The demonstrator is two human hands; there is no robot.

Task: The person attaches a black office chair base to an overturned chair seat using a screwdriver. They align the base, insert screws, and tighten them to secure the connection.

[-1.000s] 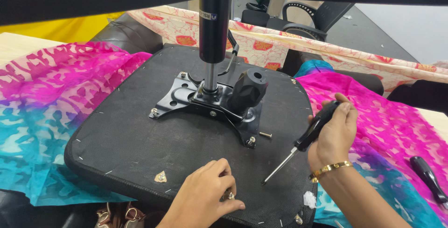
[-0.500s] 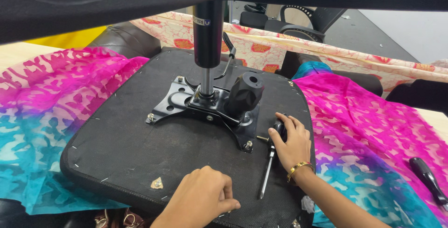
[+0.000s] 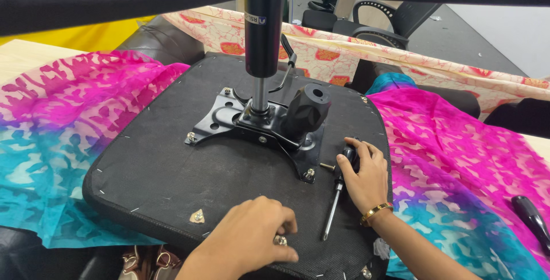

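Head view looks down on an upturned chair seat (image 3: 172, 165), its black fabric underside facing up and stapled round the edge. It lies on a pink and turquoise cloth (image 3: 63, 119). A black metal plate (image 3: 252, 125) is bolted near the seat's middle, with a gas cylinder (image 3: 262, 34) rising straight up from it and a black knob (image 3: 306, 111) just to its right.

The right hand (image 3: 364, 177) rests on the seat near the right edge, fingers curled loosely over the black handle of a screwdriver (image 3: 338, 200). The screwdriver lies flat on the fabric, its shaft pointing toward the near edge. A gold bracelet (image 3: 375, 214) sits on that wrist. A small bolt (image 3: 326, 166) lies just left of the handle, beside the plate's near corner.

The left hand (image 3: 252, 237) is at the near edge of the seat, fingertips pinched on a small metal fitting (image 3: 281, 240) set in the fabric. A similar fitting with a tan patch (image 3: 197, 217) lies to its left.

Another black tool handle (image 3: 533, 217) lies on the cloth at far right. An office chair (image 3: 389, 22) stands in the background.
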